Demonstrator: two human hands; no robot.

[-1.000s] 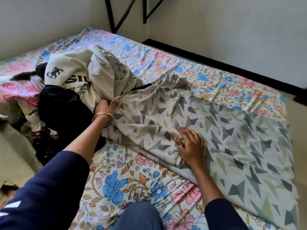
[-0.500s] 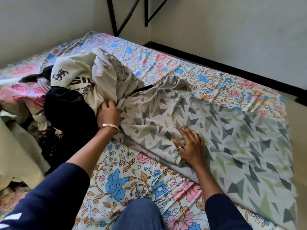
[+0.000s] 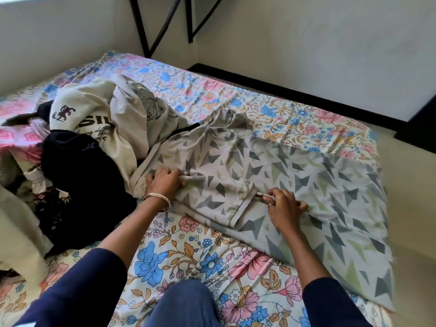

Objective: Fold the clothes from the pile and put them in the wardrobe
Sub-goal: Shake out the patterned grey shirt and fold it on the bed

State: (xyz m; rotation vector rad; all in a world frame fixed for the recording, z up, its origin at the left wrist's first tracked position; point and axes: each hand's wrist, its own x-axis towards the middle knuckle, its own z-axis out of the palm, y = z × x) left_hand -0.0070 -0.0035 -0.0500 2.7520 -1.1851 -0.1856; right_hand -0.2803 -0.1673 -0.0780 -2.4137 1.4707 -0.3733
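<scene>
Left hand (image 3: pixel 165 182) has moved off the pile (image 3: pixel 94 138) and now grips the patterned garment (image 3: pixel 295 185); right hand (image 3: pixel 284 208), previously flat, now pinches its fabric.

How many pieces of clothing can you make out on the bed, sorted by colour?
Grey with triangle print, spread flat: 1, the garment under the left hand and right hand
Cream with dark lettering: 1, a shirt in the pile
Plain beige-grey: 1
Black: 1
Total: 4 that show clearly; more are hidden in the pile.
</scene>
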